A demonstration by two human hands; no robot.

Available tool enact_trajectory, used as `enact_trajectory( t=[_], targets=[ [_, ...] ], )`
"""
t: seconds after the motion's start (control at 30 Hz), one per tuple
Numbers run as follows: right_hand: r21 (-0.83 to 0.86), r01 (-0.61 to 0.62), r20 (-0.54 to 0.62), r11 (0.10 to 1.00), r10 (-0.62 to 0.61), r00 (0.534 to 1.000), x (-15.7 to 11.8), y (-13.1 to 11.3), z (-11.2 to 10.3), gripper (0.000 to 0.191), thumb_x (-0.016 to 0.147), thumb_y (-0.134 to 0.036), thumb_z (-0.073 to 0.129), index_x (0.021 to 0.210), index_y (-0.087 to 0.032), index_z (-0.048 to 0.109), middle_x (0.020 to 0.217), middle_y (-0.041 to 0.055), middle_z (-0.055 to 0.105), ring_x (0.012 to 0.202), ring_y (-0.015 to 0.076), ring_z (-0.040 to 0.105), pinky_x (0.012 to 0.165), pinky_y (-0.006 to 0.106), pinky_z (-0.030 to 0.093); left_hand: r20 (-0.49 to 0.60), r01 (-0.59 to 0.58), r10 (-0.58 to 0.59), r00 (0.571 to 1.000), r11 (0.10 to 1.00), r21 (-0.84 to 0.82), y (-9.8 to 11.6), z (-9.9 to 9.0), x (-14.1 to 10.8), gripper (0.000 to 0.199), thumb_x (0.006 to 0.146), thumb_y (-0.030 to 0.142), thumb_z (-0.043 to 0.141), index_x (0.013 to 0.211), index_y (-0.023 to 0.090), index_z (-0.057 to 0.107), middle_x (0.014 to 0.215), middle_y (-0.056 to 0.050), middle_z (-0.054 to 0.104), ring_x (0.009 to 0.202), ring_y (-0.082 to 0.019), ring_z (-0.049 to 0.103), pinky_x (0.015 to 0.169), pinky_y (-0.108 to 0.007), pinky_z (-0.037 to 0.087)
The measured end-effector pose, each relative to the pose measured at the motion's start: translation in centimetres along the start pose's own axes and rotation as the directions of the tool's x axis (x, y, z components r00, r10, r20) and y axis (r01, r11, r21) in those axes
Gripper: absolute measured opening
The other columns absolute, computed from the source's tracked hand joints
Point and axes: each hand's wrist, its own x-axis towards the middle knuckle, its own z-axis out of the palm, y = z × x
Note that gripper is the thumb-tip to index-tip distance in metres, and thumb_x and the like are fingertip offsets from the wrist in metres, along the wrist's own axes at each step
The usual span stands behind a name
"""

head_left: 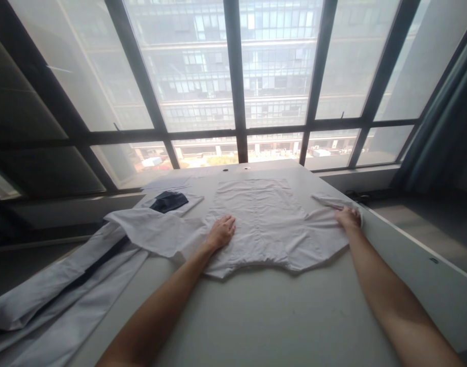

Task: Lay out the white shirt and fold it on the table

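Head view: two bare hands at work on a white garment (258,224) spread over a white table (264,321).
Garment: it lies between the two forearms and reaches away from the person, its curved neck edge nearest and its straight far edge towards the window (198,66).
Long axis: the body of the garment runs from the person to the window, a puckered line down its middle; the sleeves reach out sideways.
Grip to garment: from the right hand (348,216), the body lies to the left, with the right sleeve (325,232) bridging between; the left hand (221,232) is nearer the middle line.
Left hand: palm down on the garment's left side, fingers together and pointing right and away; no cloth shows pinched between them.
Right hand: fingers closed on cloth at the sleeve's outer end, wrist bent inward, forearm slanting up from the lower right.
Left sleeve: this flared panel (160,234) stretches left, just nearer than a dark cloth (169,201).
Table's left edge: white and dark fabric (91,260) lies draped there, well apart from the right hand.
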Motion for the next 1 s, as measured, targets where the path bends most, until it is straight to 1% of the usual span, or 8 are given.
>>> enact_trajectory(
  t=[0.2,0.33,0.4,0.53,0.63,0.7,0.9,1.0],
  targets=[
    [0.072,-0.055,-0.032,0.996,0.058,0.998,-1.0,-1.0,-0.7,0.05,0.091,-0.02,0.045,0.135,-0.004,0.062,0.15,0.0327,0.044,0.146,0.0403,0.034,0.113,0.058,0.031,-0.026,-0.01,0.011,1.0,1.0,0.008,-0.2,0.2,0.1,0.045,0.1,0.029,0.047,0.141,0.016,0.061,0.151,-0.017,0.054,0.143,-0.029,0.047,0.12,-0.049,0.036],
    [0.129,0.138,0.036,0.982,-0.144,0.989,-2.2,-5.0,-1.5,0.047,0.094,-0.017,0.042,0.134,-0.001,0.062,0.134,0.0286,0.061,0.129,0.033,0.055,0.107,0.045,0.041,0.022,-0.012,0.011,1.0,0.999,0.038,-0.1,0.0,-0.1,0.054,0.101,0.043,0.05,0.151,0.023,0.052,0.158,-0.015,0.046,0.149,-0.033,0.039,0.121,-0.056,0.031],
    [0.183,0.281,0.115,0.942,-0.305,0.945,-4.1,-8.2,-0.9,0.04,0.095,-0.019,0.047,0.125,-0.004,0.069,0.122,0.0222,0.07,0.118,0.0269,0.063,0.102,0.035,0.045,0.079,-0.035,0.029,0.996,0.996,0.076,0.2,-0.4,-0.3,0.062,0.101,0.054,0.048,0.157,0.029,0.044,0.166,-0.012,0.035,0.153,-0.036,0.028,0.122,-0.062,0.024],
    [0.291,0.533,0.137,0.794,-0.586,0.799,-12.3,-14.8,2.1,0.036,0.099,-0.023,0.049,0.13,-0.016,0.067,0.135,0.0118,0.067,0.127,0.0196,0.057,0.11,0.027,0.037,0.184,-0.038,0.014,0.983,0.991,0.129,1.0,-1.1,-0.7,0.064,0.103,0.061,0.037,0.159,0.032,0.039,0.17,-0.009,0.026,0.157,-0.037,0.018,0.122,-0.064,0.016],
    [0.379,0.77,0.186,0.514,-0.857,0.481,-18.9,-17.2,3.7,0.032,0.102,-0.034,0.051,0.124,-0.017,0.068,0.137,0.0143,0.064,0.127,0.0241,0.055,0.111,0.034,0.037,0.173,-0.028,0.008,0.985,0.993,0.116,1.2,-1.2,-0.8,0.063,0.103,0.061,0.039,0.159,0.031,0.04,0.169,-0.011,0.027,0.156,-0.037,0.02,0.122,-0.064,0.015],
    [0.389,0.806,0.241,0.446,-0.894,0.378,-21.2,-17.4,3.8,0.029,0.101,-0.038,0.054,0.115,-0.018,0.07,0.129,0.0129,0.066,0.122,0.0239,0.057,0.109,0.035,0.038,0.152,-0.026,0.01,0.988,0.995,0.099,1.1,-1.1,-0.8,0.062,0.103,0.06,0.04,0.158,0.031,0.042,0.168,-0.011,0.029,0.155,-0.038,0.021,0.121,-0.065,0.016],
    [0.3,0.769,0.257,0.564,-0.825,0.504,-21.1,-16.1,1.6,0.032,0.105,-0.035,0.043,0.098,-0.02,0.071,0.107,0.0114,0.072,0.104,0.022,0.065,0.093,0.03,0.044,0.11,-0.02,0.013,0.994,0.998,0.06,1.2,-1.0,-1.0,0.058,0.101,0.058,0.046,0.153,0.031,0.049,0.166,-0.011,0.035,0.153,-0.039,0.026,0.12,-0.067,0.02],
    [0.208,0.789,0.363,0.578,-0.795,0.487,-21.4,-16.1,0.7,0.041,0.106,-0.046,0.04,0.098,-0.02,0.071,0.101,0.0133,0.075,0.092,0.0237,0.069,0.085,0.031,0.045,0.02,-0.038,0.036,0.999,0.996,0.081,2.3,-1.8,-1.4,0.046,0.1,0.047,0.054,0.141,0.027,0.061,0.157,-0.013,0.047,0.148,-0.037,0.036,0.12,-0.063,0.024]
  ],
)
